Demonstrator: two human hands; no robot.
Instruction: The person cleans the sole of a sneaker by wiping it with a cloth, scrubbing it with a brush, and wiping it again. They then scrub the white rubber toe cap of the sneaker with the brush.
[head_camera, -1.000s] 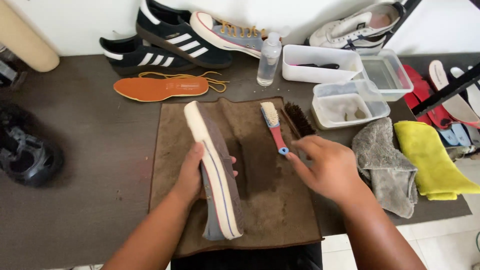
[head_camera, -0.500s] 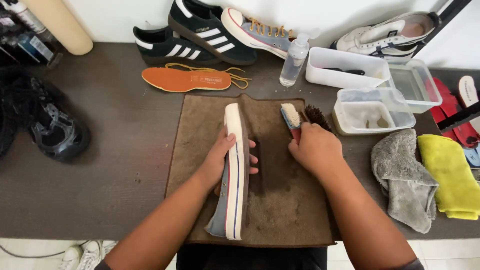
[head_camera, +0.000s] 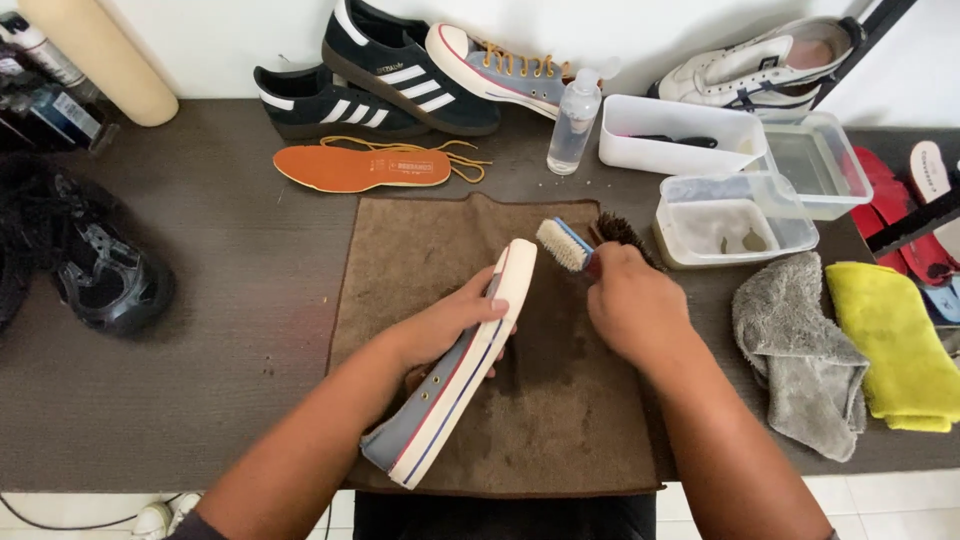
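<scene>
**Sneaker on its side, brush at the toe**

The dark surface (head_camera: 230, 260) carries everything, and a brown towel (head_camera: 420, 250) lies spread in front of me. On that towel my left hand (head_camera: 450, 325) is clenched around a grey-blue sneaker (head_camera: 455, 385), tipped onto its side so the pale sole edge faces up and to my right. Its long axis runs on a diagonal — heel near my body at the lower left, toe pointing away toward the upper right. My right hand (head_camera: 630, 305) sits just to the right of the toe, closed around a small brush (head_camera: 565, 245) whose pale bristle head pokes out past my knuckles toward the toe, close to it but apart. So the toe end lies nearer my right hand, the heel nearer my left forearm. A clear tub (head_camera: 735, 215) stands just beyond the brush, a grey cloth (head_camera: 800, 350) to its right.
</scene>
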